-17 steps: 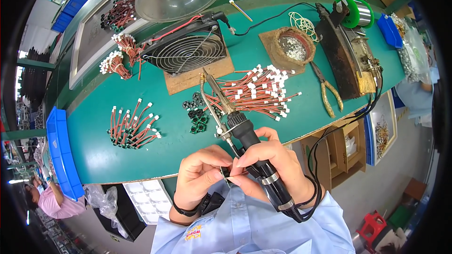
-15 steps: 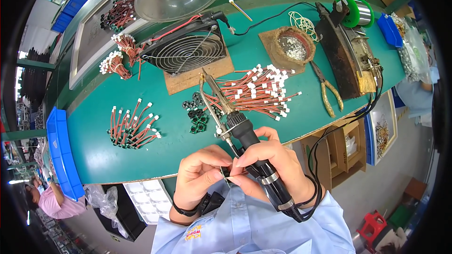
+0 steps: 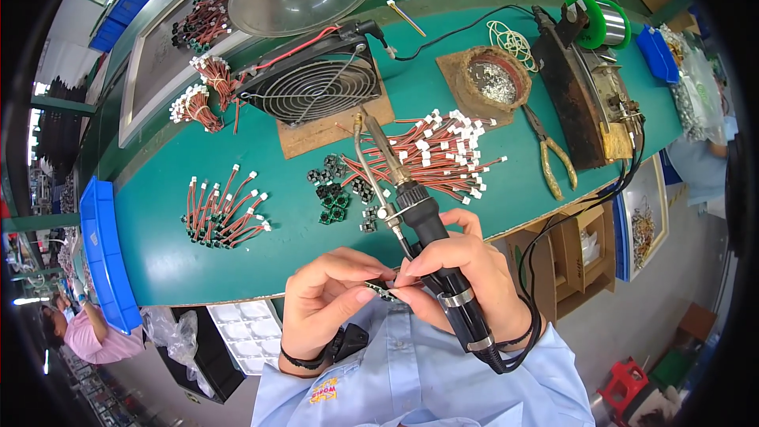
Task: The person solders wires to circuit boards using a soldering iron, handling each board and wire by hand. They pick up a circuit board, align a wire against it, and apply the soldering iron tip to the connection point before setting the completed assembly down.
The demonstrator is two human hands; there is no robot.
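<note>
Near the table's front edge, my left hand (image 3: pixel 328 292) pinches a small dark circuit board (image 3: pixel 382 291) between thumb and fingers. My right hand (image 3: pixel 474 277) is wrapped round a black soldering iron (image 3: pixel 419 217) with a metal feed tube alongside; its thumb and fingertips also meet at the board. The iron's tip points away from me, toward the fan. Beyond my hands lie several small black-and-green parts (image 3: pixel 334 202) and a pile of red-and-black leads with white connectors (image 3: pixel 443 154). Farther left, leads joined to small green boards (image 3: pixel 213 229) form a group.
A black fan (image 3: pixel 316 91) stands on a wooden board at the back. To its right are a round pot of solder scraps (image 3: pixel 522 83), pliers (image 3: pixel 557 166), and a dark metal unit (image 3: pixel 573 103) beside a solder spool (image 3: pixel 605 22). A blue bin (image 3: pixel 107 261) borders the left edge.
Both hands have shifted slightly, and the board between them has tilted so more of its face shows. The iron's tip has moved a little to the right, uncovering more black parts.
</note>
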